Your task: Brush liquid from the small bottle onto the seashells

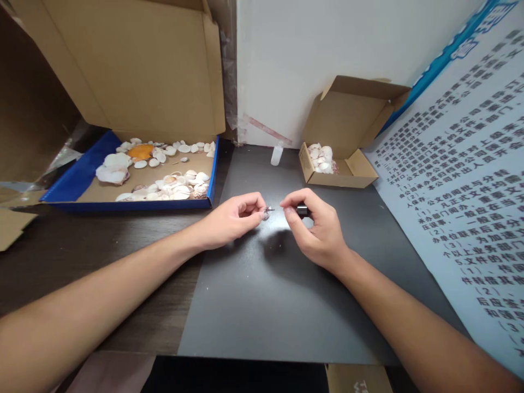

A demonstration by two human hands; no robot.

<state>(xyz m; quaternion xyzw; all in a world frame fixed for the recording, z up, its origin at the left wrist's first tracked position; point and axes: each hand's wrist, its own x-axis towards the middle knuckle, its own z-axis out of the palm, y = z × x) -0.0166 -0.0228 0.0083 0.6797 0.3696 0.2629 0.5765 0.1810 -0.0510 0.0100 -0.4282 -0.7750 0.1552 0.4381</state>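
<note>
My left hand pinches a small pale shell over the dark mat. My right hand is closed round a small black tool whose thin tip points at the shell. Both hands hover close together at the middle of the mat, fingertips almost touching.
A large cardboard box with a blue rim holds several white shells at the left. A small open carton with shells stands at the back right. A little clear bottle stands by the wall. A printed poster leans on the right.
</note>
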